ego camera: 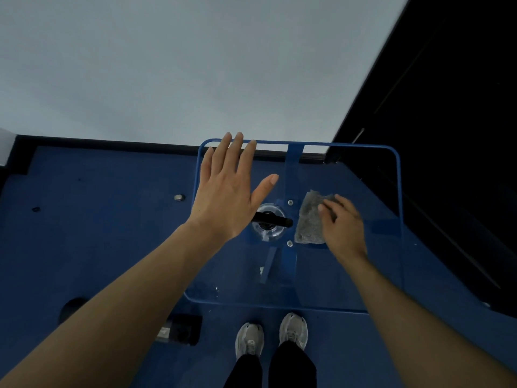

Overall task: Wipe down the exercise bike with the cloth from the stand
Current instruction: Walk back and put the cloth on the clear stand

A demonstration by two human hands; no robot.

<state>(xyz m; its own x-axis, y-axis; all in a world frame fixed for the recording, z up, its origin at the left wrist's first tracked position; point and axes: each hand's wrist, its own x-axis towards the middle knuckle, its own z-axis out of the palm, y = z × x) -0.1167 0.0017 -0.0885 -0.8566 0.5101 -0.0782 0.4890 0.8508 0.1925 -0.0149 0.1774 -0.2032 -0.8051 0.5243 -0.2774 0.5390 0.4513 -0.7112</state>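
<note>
1. One cloth [309, 221], one stand [398, 191], two hands, two pale shoes [249, 341] and two screws [290, 202] are in view.
2. The cloth lies flat on the stand's clear top, right of centre, just beside a black bar [275, 219] that shows near the middle of the top.
3. Its long axis runs from the person's side toward the far rim, with the far end leaning slightly right.
4. The cloth is grey, coarse and fuzzy, roughly rectangular, and its far right corner is bunched up.
5. The right hand [342, 222] rests on that bunched corner, its fingers curled and pinching the fabric.
6. The left hand [226, 191] hovers over the stand's left half, fingers straight, thumb spread wide, holding nothing.
7. The stand has a blue rim and stands on a blue floor [98, 233].
</note>
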